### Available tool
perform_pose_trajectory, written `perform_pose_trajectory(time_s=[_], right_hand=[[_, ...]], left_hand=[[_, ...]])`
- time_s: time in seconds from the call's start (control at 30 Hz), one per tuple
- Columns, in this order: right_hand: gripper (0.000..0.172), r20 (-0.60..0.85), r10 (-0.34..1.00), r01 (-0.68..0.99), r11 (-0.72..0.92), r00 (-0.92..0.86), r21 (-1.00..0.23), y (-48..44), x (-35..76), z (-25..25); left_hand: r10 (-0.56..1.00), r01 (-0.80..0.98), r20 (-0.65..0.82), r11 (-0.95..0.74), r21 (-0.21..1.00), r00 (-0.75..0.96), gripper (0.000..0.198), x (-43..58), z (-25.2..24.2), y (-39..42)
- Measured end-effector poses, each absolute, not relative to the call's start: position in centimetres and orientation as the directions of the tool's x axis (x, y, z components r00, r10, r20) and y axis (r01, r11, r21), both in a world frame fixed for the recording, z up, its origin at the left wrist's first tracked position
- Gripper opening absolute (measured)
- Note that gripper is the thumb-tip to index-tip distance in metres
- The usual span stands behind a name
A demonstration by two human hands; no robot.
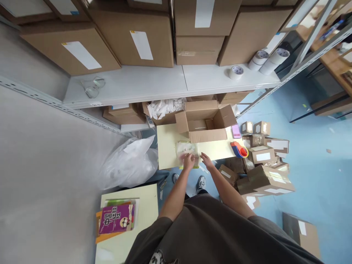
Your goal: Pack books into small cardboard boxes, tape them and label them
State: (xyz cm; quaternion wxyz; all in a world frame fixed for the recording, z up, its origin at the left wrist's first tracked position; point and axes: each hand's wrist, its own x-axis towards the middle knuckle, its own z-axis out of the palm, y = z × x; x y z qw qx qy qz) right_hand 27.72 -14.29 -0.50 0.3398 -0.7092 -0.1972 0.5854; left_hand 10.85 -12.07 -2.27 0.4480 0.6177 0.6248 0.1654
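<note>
A clear plastic bag with something pale inside [187, 151] lies on a small pale yellow table [167, 146], just in front of an open cardboard box [205, 124]. My left hand [188, 161] rests on the bag's near edge with fingers curled onto it. My right hand [205, 159] sits at the bag's right corner, fingers bent and touching the table beside it. Whether either hand pinches the bag is too small to make out.
A red and yellow tape dispenser [238, 149] lies at the table's right end. Several taped small boxes [264, 172] are heaped on the blue floor to the right. A white sack [129, 165] sits left. A second table holds books [117, 219]. Shelves carry big cartons and tape rolls [236, 72].
</note>
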Motion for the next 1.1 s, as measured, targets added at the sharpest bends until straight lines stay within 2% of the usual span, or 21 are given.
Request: perform_pose_trajectory(time_s=[0.1,0.23,0.4,0.53,0.63,0.8,0.93,1.0,1.1], right_hand=[[0.049,-0.702,0.694,-0.127,-0.691,0.158,-0.711,-13.6,26.4,-0.4],[0.035,-0.686,0.718,-0.167,-0.666,0.118,-0.727,-12.7,23.9,-0.2],[0.048,-0.698,0.706,-0.182,-0.676,0.116,-0.714,-10.7,19.7,-1.1],[0.057,-0.684,0.724,-0.163,-0.667,0.086,-0.727,-7.7,15.8,-2.2],[0.062,-0.653,0.756,-0.162,-0.638,0.053,-0.752,-4.6,13.2,-3.0],[0.062,-0.593,0.805,-0.134,-0.587,0.002,-0.798,0.8,10.4,-4.3],[0.067,-0.552,0.832,-0.061,-0.549,0.047,-0.833,2.9,9.5,-4.6],[0.064,-0.527,0.845,-0.003,-0.529,0.086,-0.848,2.8,9.3,-4.1],[0.053,-0.477,0.871,0.078,-0.488,0.119,-0.87,1.8,9.2,-2.5]], left_hand=[[0.938,0.691,-0.346,0.247,0.679,0.004,0.043,7.3,-2.3,-12.4],[0.88,0.684,-0.466,0.398,0.611,-0.095,0.044,2.5,-2.2,-13.0],[0.844,0.58,-0.52,0.49,0.65,-0.131,0.043,-2.6,-2.4,-12.3],[0.83,0.472,-0.523,0.546,0.692,-0.195,0.05,-6.7,-2.9,-9.8],[0.851,0.398,-0.482,0.524,0.753,-0.208,0.054,-9.4,-3.4,-7.1],[0.916,0.308,-0.378,0.401,0.863,-0.135,0.055,-12.2,-4.2,-1.9],[0.898,0.282,-0.42,0.441,0.852,-0.135,0.062,-13.0,-4.2,0.8],[0.888,0.292,-0.437,0.459,0.839,-0.141,0.062,-13.2,-3.7,0.9],[0.921,0.402,-0.347,0.389,0.829,-0.174,0.061,-13.3,-2.5,0.2]])
